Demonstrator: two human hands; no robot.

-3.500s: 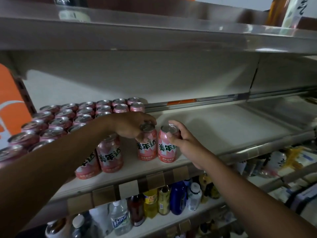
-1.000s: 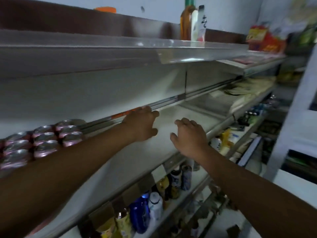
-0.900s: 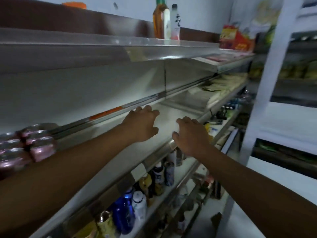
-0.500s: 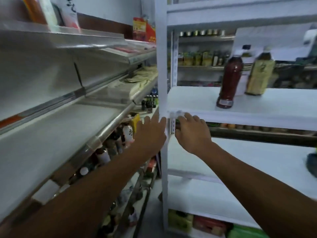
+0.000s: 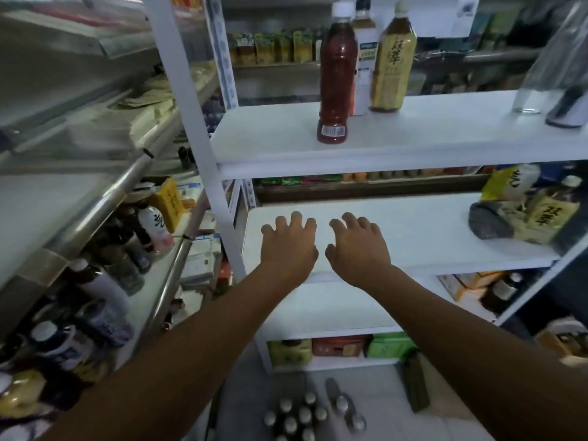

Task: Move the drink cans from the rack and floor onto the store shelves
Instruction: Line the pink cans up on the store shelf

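Your gaze has swung right, away from the metal store shelves where you set down 2 pink cans 3.5 s ago, and both hands have come off them empty. Your left hand and right hand now hang side by side, fingers spread and loosely bent, gripping nothing. They are over the front edge of the white rack at its middle board; contact with it cannot be made out.

The next cans are not on that board. They stand on the floor straight below your hands, upright, so only their pale tops show. A tight cluster sits under your left hand, and a short loose row sits just beside it, more under your right. Both hands look about equally near, so the reach is probably straight down past the rack's lower boards, gripping each can from the top.

Boxes fill the rack's bottom gap just behind the cans. Further back, a red bottle and a tea bottle stand on the upper board, and more bottles lie at the middle board's right end, well apart from your hands.
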